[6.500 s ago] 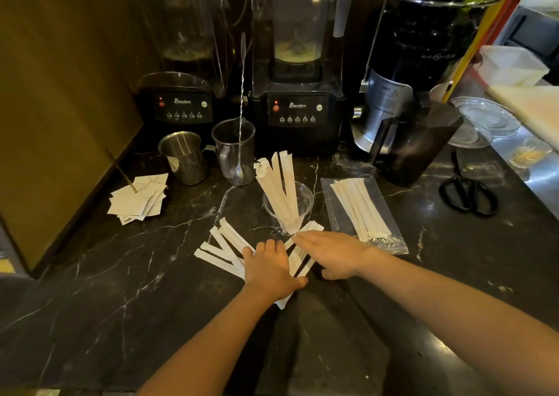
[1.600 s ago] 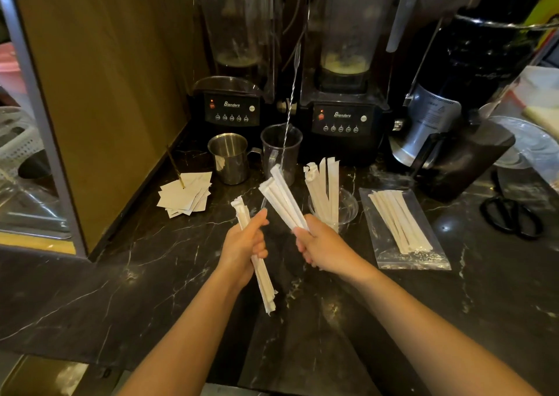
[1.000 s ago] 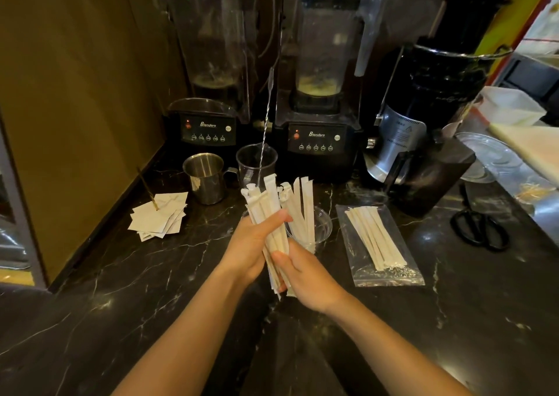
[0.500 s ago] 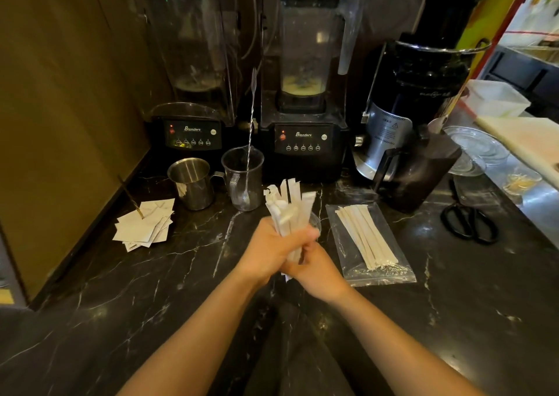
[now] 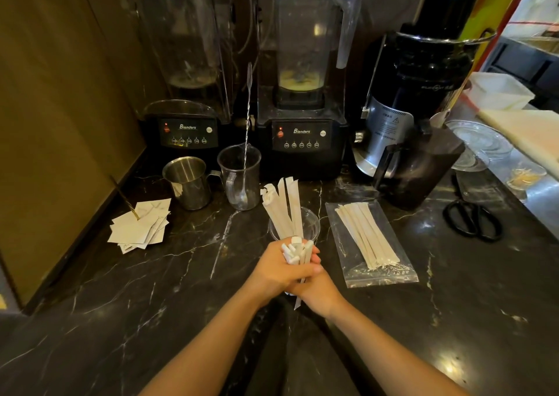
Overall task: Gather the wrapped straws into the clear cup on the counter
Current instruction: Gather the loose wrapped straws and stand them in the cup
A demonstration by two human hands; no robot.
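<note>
On the dark marble counter [image 5: 121, 320], both hands meet just before the clear cup [image 5: 311, 223]. Left hand [image 5: 276, 270] and right hand [image 5: 317, 290] are clasped together around one bundle of wrapped straws [image 5: 295, 252], ends upward; the number in the bundle cannot be counted. Roughly four straws [image 5: 284, 206] already stand in the cup, leaning left. One clear bag [image 5: 370, 244] with more straws lies flat to the right. Behind stand two blenders [image 5: 299, 135], one steel cup [image 5: 187, 181], one measuring cup [image 5: 239, 175] holding one long spoon. One pair of scissors [image 5: 472, 220] lies far right.
</note>
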